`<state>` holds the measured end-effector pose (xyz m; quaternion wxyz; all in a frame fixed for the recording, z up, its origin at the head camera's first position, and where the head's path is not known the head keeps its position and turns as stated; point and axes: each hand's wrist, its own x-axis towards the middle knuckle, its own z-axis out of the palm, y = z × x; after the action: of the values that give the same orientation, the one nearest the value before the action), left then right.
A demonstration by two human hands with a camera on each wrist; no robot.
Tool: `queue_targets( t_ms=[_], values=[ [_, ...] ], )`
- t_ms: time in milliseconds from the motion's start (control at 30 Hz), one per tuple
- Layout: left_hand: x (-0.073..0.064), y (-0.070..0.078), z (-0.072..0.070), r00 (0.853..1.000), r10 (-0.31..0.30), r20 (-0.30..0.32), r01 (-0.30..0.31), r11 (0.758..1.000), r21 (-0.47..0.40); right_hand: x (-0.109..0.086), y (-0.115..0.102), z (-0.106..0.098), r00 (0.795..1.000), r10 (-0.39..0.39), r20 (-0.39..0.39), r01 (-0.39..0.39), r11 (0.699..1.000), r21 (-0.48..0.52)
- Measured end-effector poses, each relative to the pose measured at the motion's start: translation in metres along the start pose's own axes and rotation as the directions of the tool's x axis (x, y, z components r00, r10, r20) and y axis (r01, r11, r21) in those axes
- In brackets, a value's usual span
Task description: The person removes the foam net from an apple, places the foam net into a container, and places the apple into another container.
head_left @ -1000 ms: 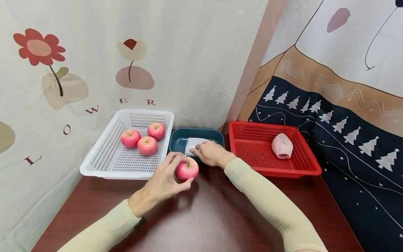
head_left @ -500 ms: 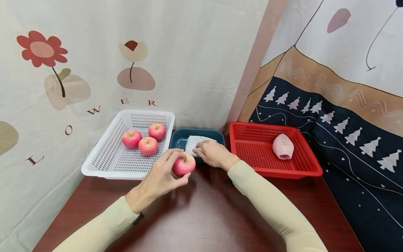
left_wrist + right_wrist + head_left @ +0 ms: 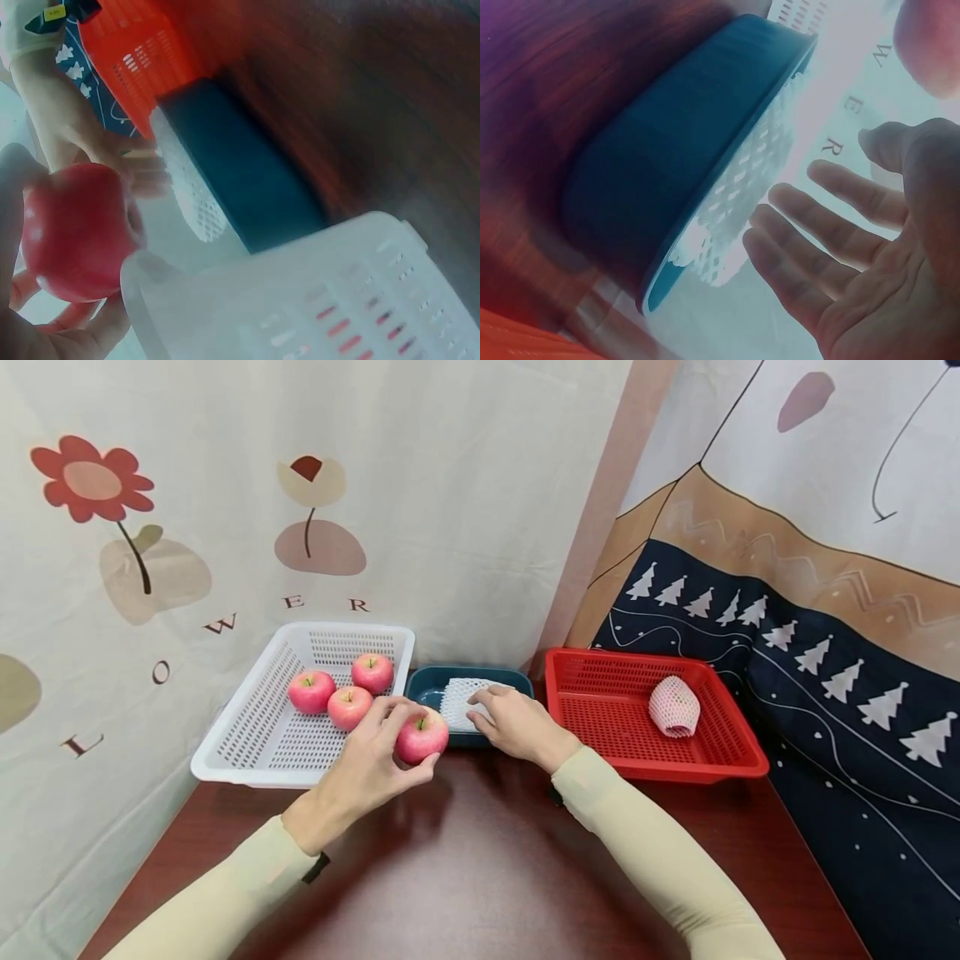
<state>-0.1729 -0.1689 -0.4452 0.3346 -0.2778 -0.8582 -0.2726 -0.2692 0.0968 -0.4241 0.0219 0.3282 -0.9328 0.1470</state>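
Note:
My left hand (image 3: 360,768) grips a red apple (image 3: 422,737) between thumb and fingers, just in front of the white basket's right side. The same apple (image 3: 79,232) fills the left part of the left wrist view. Over the teal bin (image 3: 427,685) hovers my right hand (image 3: 521,724), its fingers spread and relaxed with nothing held. Just beneath those fingertips, white foam netting (image 3: 459,703) lies in the bin. In the right wrist view the netting (image 3: 754,161) shows above the bin's rim, beside the fingers; whether they touch it I cannot tell.
Three apples (image 3: 349,707) lie in the white basket (image 3: 225,768) at the left. A red basket (image 3: 600,768) at the right holds one fruit in pink-white foam netting (image 3: 673,707). Patterned curtains (image 3: 465,510) hang behind the brown table (image 3: 465,860).
My left hand has moved left and slightly up with the apple, toward the white basket. My right hand has lifted a little off the netting, its fingers loosening.

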Motion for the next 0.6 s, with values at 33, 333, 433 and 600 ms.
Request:
queue_targets(
  t_ms=[33, 333, 433, 600],
  values=[
    [0.000, -0.001, -0.001, 1.000, -0.004, 0.004, 0.004, 1.000, 0.005, -0.001, 0.000, 0.000, 1.000, -0.003, -0.006, 0.003, 1.000, -0.005],
    [0.005, -0.010, -0.010, 0.999, -0.043, 0.027, 0.042, 0.999, 0.024, -0.013, 0.004, -0.007, 0.997, -0.022, -0.069, 0.022, 1.000, -0.011],
    [0.006, -0.012, -0.012, 0.999, -0.046, 0.019, 0.045, 0.999, 0.025, -0.017, 0.005, -0.011, 0.996, -0.026, -0.083, 0.026, 1.000, -0.008],
    [0.008, -0.015, -0.015, 0.999, -0.050, 0.001, 0.050, 0.998, 0.040, -0.024, 0.007, -0.016, 0.992, -0.037, -0.117, 0.036, 0.999, -0.007]
  ],
)
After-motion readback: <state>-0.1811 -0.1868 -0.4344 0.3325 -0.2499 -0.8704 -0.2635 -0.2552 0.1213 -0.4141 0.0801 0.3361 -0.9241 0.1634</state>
